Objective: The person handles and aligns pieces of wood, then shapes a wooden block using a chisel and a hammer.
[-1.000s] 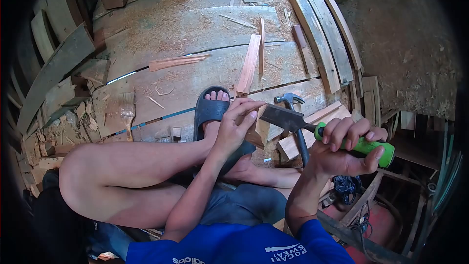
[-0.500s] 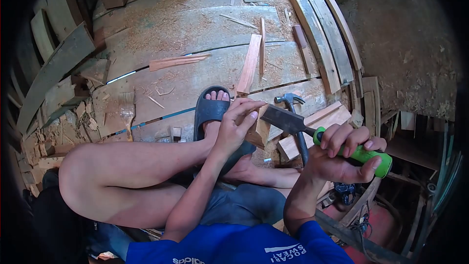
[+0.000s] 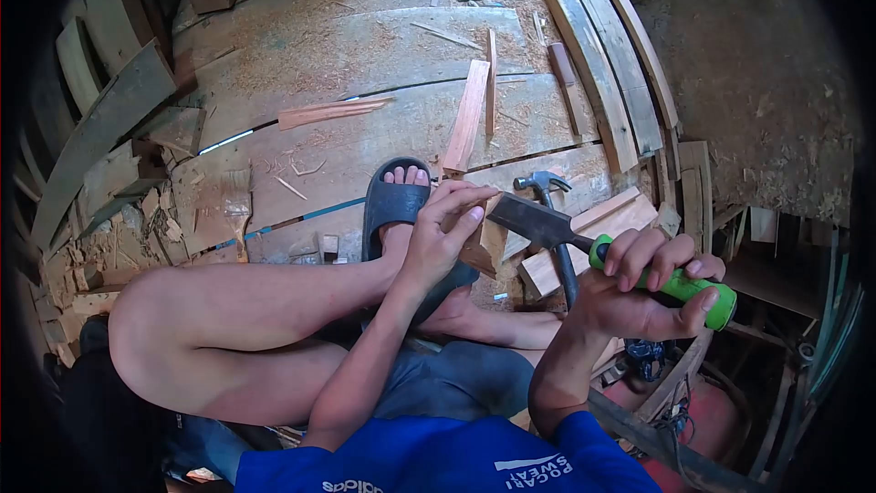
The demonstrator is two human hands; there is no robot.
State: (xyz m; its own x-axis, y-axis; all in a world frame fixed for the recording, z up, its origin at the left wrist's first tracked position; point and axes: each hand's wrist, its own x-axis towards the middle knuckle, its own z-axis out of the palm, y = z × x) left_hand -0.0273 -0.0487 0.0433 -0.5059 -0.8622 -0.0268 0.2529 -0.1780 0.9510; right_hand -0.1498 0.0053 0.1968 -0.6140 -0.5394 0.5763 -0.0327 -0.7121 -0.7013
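My right hand (image 3: pixel 643 288) is wrapped round the green handle of a chisel (image 3: pixel 538 222), whose wide dark blade points left. My left hand (image 3: pixel 443 230) has its index finger stretched out to the blade's end and its thumb apart below it; its other fingers are partly hidden. Whether the fingertip presses on the blade I cannot tell. Just beneath the blade and beside my left hand is a wood block (image 3: pixel 486 254), close to my sandalled feet. A claw hammer (image 3: pixel 547 184) lies beyond the chisel, its dark handle running under the blade.
A pale wood block (image 3: pixel 547 267) lies right of the hammer. Ahead are a wood strip (image 3: pixel 467 119), a split piece (image 3: pixel 333 112) and scattered shavings. A paintbrush (image 3: pixel 237 205) rests at left. Long curved planks (image 3: pixel 589 55) line the right, with wood scraps (image 3: pixel 119 183) on the left.
The chisel and my right hand have shifted very slightly to the right. My left hand stays nearly where it was, by the blade's end.
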